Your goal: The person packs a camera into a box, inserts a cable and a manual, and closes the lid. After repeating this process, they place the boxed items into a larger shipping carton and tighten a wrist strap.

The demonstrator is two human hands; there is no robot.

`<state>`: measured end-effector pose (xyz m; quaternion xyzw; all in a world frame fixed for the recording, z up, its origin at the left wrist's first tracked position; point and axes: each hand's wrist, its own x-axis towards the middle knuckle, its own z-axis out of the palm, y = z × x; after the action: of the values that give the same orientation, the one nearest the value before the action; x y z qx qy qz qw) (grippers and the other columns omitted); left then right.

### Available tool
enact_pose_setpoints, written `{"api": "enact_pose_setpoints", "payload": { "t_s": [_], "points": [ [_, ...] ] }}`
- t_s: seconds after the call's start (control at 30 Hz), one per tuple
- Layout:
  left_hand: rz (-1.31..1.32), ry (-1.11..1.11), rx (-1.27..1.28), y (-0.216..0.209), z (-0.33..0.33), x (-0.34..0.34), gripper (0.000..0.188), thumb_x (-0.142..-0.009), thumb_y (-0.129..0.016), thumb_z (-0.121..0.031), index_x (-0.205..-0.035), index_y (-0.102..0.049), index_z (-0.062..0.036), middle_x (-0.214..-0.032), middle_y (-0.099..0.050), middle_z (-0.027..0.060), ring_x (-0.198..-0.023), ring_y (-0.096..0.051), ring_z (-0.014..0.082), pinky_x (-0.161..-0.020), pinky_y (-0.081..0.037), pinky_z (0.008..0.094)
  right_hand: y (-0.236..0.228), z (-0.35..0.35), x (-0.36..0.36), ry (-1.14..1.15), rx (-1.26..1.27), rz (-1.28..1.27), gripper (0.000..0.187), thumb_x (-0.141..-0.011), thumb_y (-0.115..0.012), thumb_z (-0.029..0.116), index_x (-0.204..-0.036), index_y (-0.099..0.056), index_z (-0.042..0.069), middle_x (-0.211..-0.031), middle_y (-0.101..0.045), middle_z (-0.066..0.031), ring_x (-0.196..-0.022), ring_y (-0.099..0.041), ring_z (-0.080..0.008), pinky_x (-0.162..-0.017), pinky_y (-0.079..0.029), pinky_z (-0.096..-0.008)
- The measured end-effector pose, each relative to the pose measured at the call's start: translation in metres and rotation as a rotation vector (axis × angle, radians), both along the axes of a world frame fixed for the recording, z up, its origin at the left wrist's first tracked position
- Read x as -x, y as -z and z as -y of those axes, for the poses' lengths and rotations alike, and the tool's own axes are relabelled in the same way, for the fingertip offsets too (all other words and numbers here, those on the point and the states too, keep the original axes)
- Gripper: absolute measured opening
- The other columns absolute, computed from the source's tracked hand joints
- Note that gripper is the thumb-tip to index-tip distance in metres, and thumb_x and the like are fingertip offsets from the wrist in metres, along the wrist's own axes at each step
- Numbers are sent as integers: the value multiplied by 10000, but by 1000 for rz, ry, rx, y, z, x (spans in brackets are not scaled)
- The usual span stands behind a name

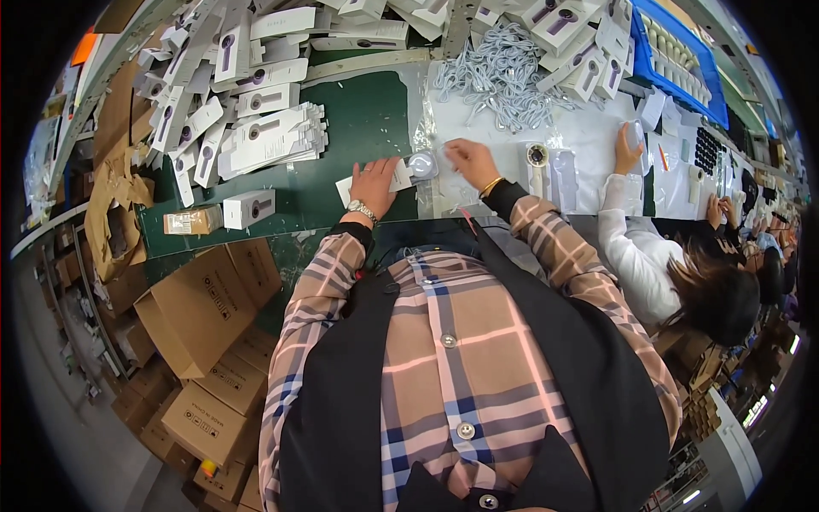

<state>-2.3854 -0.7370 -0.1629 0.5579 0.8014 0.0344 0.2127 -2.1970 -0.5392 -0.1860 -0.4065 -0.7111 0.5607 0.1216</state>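
Observation:
My left hand (pixel 375 189) lies over a white box (pixel 399 177) on the green mat, fingers spread across it and holding it down. A clear plastic tray with a rounded end (pixel 422 165) sticks out of the box's right end. Just right of that end is my right hand (pixel 474 165), its fingers curled in together. Whether any clear plastic is between its fingertips is too fine to make out. Further right, a handheld device with a round dark-ringed head (pixel 537 156) lies beside another clear tray (pixel 563 181).
White printed boxes (pixel 264 141) are heaped at the left, with a single box (pixel 249 209) near the front edge. Bundled white cables (pixel 503 77) lie at the back. A blue crate (pixel 682 51) stands far right, near a co-worker's hand (pixel 629 149). Cartons (pixel 209 307) stand lower left.

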Motion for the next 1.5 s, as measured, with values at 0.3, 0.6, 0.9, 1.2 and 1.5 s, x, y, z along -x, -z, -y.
{"api": "enact_pose_setpoints", "payload": {
  "t_s": [0.3,0.6,0.9,1.2,1.5],
  "points": [
    [55,-12,-53,4,-11,4,829,-722,-876,-163,-1460,-500,-173,-1401,-575,55,-1343,-536,298,-1181,-344,608,-12,11,-14,-513,-605,149,178,-1013,-594,244,-1104,-626,94,-891,-730,-147,-848,-710,-366,-736,-544,-475],
    [66,-31,-92,9,-10,0,792,-704,-889,-137,-1410,-530,-166,-1372,-583,62,-1324,-554,319,-1173,-351,608,-24,-19,0,-622,-736,524,124,-977,-593,192,-1041,-651,103,-906,-721,-150,-884,-693,-374,-773,-539,-492],
    [119,-71,-76,8,-17,3,800,-676,-908,-127,-1386,-541,-154,-1358,-586,68,-1303,-571,321,-1169,-356,605,-23,0,28,-636,-790,115,85,-918,-601,116,-948,-653,56,-925,-687,-158,-934,-674,-354,-814,-541,-467],
    [98,-80,-103,8,-15,2,800,-659,-918,-129,-1368,-549,-153,-1318,-594,66,-1265,-595,313,-1153,-368,612,-14,5,48,-639,-876,179,138,-837,-638,58,-970,-673,49,-973,-696,-144,-980,-687,-332,-857,-560,-431],
    [124,-80,-69,6,-17,2,798,-681,-909,-149,-1383,-530,-149,-1342,-591,83,-1302,-569,339,-1159,-356,616,2,13,49,-314,-421,-115,125,-904,-703,169,-964,-651,71,-802,-687,-156,-816,-685,-371,-759,-554,-452]
  ]
}}
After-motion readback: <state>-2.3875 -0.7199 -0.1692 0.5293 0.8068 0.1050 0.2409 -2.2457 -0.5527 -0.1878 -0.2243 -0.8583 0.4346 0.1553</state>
